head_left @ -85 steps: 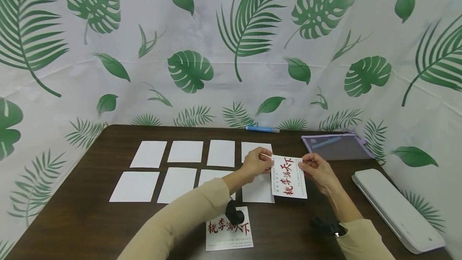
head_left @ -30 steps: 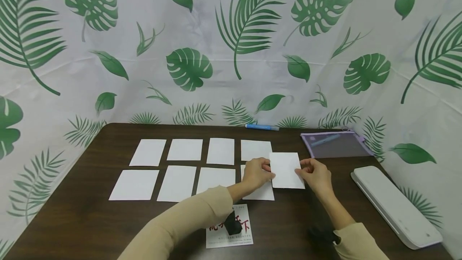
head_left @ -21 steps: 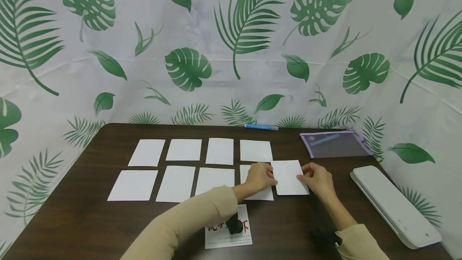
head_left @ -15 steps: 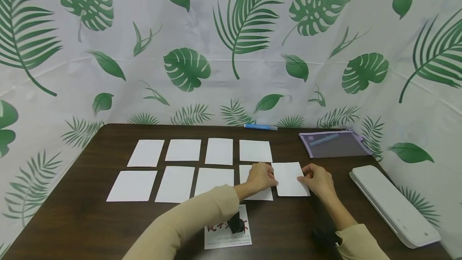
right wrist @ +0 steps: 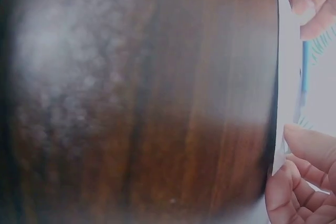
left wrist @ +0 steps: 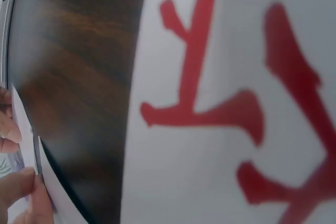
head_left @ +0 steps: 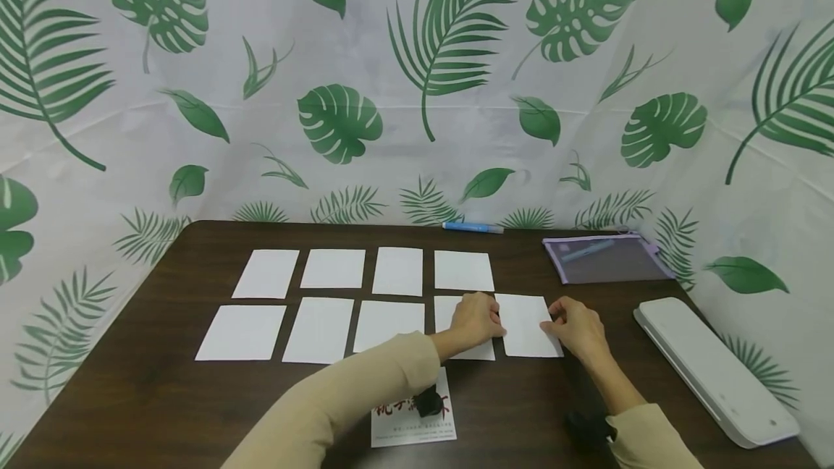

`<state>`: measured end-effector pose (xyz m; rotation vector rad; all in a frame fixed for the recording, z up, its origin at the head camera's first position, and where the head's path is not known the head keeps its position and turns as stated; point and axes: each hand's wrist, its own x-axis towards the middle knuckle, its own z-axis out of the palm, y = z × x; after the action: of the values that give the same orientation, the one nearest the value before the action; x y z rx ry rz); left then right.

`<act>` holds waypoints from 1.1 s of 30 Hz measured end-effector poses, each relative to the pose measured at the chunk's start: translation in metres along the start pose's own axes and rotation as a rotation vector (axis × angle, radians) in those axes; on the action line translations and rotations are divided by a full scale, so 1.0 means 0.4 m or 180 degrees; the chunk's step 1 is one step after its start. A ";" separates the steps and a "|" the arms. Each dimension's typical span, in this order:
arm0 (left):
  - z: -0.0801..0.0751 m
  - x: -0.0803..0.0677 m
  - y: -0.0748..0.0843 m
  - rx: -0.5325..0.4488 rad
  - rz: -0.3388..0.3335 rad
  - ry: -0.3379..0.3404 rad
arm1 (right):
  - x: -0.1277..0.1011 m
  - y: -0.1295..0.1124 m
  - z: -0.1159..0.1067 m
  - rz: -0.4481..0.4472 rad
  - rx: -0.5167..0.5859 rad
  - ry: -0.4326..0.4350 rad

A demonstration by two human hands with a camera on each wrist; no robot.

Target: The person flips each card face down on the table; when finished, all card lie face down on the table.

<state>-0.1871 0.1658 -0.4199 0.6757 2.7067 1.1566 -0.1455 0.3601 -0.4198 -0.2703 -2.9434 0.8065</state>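
A white card (head_left: 529, 326) lies blank side up at the right end of the front row of cards, low at the table surface. Its left edge is pinched by my left hand (head_left: 474, 320), whose forearm crosses over the front row. My right hand (head_left: 576, 328) pinches the right edge between thumb and fingers. In the right wrist view the card (right wrist: 286, 77) shows edge-on between both hands. Partly under the left hand is the neighbouring blank card (head_left: 446, 313). A card with red characters (head_left: 417, 429) lies nearer, partly hidden by the left sleeve and wrist camera.
Two rows of blank white cards, among them one at the far left (head_left: 241, 333), cover the dark table (head_left: 163, 396). A blue marker (head_left: 472, 227) lies at the back. On the right are a purple mesh pouch (head_left: 609, 263) with a pen inside and a long white device (head_left: 717, 371).
The card in both hands has turned from its red printed side to its blank side. Both hands have lowered it and shifted it slightly right, into line with the front row.
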 end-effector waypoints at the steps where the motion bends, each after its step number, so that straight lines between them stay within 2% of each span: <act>1: 0.000 -0.001 -0.001 0.0020 0.0007 0.0007 | 0.001 -0.001 0.002 -0.0009 -0.0027 -0.0013; 5: -0.002 -0.002 -0.006 0.0081 -0.0004 -0.0017 | 0.002 -0.003 0.008 -0.0045 -0.0128 -0.0069; 8: -0.020 -0.005 -0.008 -0.0066 0.0006 -0.0086 | -0.003 -0.015 0.009 -0.0187 -0.0182 0.0082; 10: -0.049 -0.013 -0.009 -0.0280 0.0046 -0.0182 | -0.008 -0.041 0.009 -0.0338 -0.0106 0.0247; 13: -0.112 -0.043 -0.022 -0.0608 0.0108 -0.0406 | -0.018 -0.103 0.018 -0.0653 0.0272 0.0342; 15: -0.158 -0.070 -0.042 -0.0736 0.0116 -0.0573 | -0.029 -0.148 0.033 -0.0784 0.0674 0.0142; 17: -0.199 -0.103 -0.072 -0.0714 0.0124 -0.0699 | -0.046 -0.181 0.057 -0.0881 0.1026 -0.0189; 20: -0.250 -0.155 -0.123 -0.0654 0.0098 -0.0782 | -0.079 -0.214 0.098 -0.0982 0.1312 -0.0686; 24: -0.295 -0.225 -0.184 -0.0504 0.0087 -0.0769 | -0.116 -0.237 0.140 -0.1135 0.1269 -0.1001; 28: -0.320 -0.284 -0.230 -0.0395 0.0095 -0.0757 | -0.134 -0.250 0.166 -0.1261 0.1113 -0.1069; 33: -0.324 -0.330 -0.275 -0.0330 0.0096 -0.0681 | -0.145 -0.261 0.193 -0.1341 0.0841 -0.1022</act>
<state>-0.1442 -0.0451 -0.4154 0.7789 2.4507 1.1500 -0.1135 0.2223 -0.4345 0.5240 -2.9457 1.2401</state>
